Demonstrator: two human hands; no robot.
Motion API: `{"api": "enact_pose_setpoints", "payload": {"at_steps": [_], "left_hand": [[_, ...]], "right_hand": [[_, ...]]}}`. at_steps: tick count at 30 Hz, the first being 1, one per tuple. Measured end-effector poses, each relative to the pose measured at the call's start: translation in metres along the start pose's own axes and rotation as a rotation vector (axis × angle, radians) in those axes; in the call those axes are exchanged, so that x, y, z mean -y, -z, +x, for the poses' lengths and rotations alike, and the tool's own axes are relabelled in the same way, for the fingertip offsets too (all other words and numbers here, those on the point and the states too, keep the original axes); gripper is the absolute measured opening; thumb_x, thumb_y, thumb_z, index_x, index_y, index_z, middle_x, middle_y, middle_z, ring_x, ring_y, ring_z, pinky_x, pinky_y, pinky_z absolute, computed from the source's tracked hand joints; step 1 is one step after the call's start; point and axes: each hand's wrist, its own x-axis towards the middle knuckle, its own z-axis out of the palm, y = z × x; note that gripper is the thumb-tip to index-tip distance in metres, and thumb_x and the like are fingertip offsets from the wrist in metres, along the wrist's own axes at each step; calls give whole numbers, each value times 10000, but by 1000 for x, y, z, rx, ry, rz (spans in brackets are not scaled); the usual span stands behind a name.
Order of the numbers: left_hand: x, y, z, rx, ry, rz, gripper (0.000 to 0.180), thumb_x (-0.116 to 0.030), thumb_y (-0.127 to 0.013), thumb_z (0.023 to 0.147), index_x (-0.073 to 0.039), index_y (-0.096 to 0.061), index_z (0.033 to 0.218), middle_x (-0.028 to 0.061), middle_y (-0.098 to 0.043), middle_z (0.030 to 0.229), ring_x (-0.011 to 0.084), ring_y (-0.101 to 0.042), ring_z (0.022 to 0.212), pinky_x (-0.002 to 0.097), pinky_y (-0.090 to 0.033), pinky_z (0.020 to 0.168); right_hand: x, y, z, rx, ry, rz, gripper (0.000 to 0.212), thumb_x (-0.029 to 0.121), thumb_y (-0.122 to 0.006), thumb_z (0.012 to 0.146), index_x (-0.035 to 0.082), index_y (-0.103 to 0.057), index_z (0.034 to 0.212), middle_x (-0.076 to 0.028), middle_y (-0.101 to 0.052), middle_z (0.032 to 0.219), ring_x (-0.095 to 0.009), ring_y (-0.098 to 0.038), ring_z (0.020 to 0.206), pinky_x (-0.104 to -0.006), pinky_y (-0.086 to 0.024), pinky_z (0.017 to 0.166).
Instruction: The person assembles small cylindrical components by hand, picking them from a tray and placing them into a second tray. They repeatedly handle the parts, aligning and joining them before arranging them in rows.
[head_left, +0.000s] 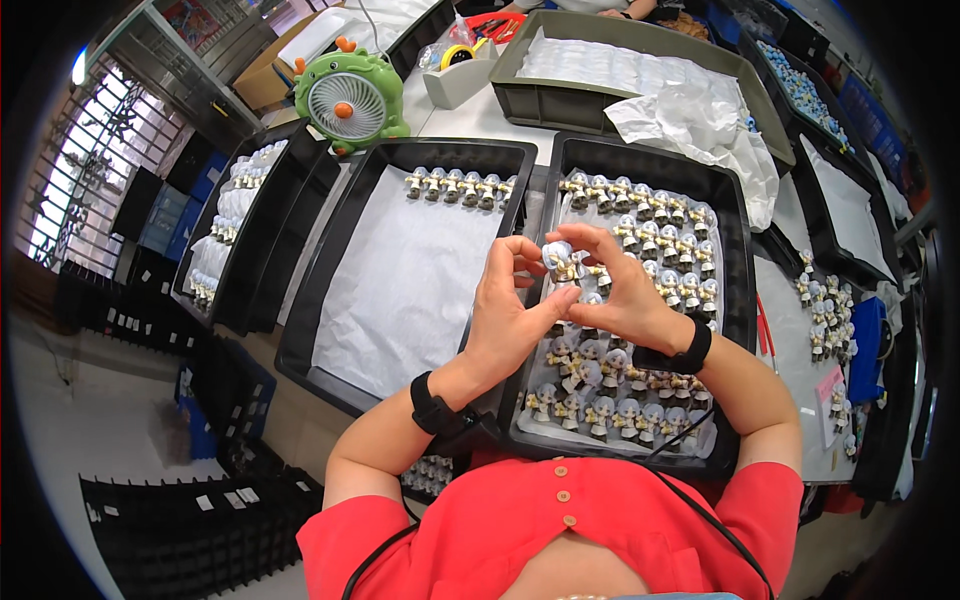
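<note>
Between my two hands is a small figurine [560, 262] with pale blue-white hair and gold and white clothing. My left hand [505, 310] closes on it from one side, fingertips at its head. My right hand [622, 298] grips it from the other side, and both thumbs meet just below. The hands are over the left edge of a black tray [742, 300] with rows of similar figurines [625, 415] on white paper. To the left, another black tray [325, 270] is lined with white paper and bears one row of figurines [462, 188] along its far side.
A green animal-shaped fan [348, 100] stands beyond the left tray, near a tape dispenser [458, 75]. An olive bin [550, 103] with crumpled white paper [700, 135] sits at the back. More figurines [828, 310] lie on the table at right; a tilted black tray [270, 240] stands far left.
</note>
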Motion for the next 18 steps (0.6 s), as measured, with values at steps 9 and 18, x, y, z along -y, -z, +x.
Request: {"api": "enact_pose_setpoints", "payload": {"at_steps": [9,18], "left_hand": [[-3,3,3,1,-169,234,425,-131,-764,709,-85,-562,1081,40,-512,1058,161,-492,902,284,-424,757],[1,0,3,-35,-209,236,447,-124,-761,710,-65,-542,1095,45,-523,1078,160,-500,900,289,-427,758]], "right_hand": [[1,-3,-2,63,-84,111,799,154,-803,696,106,-362,1361,-101,-494,1330,-247,-506,1210,-361,-427,956],[-4,-6,-2,31,5,42,824,145,-802,697,118,-346,1383,-112,-493,1327,-260,-509,1208,-368,-428,956]]}}
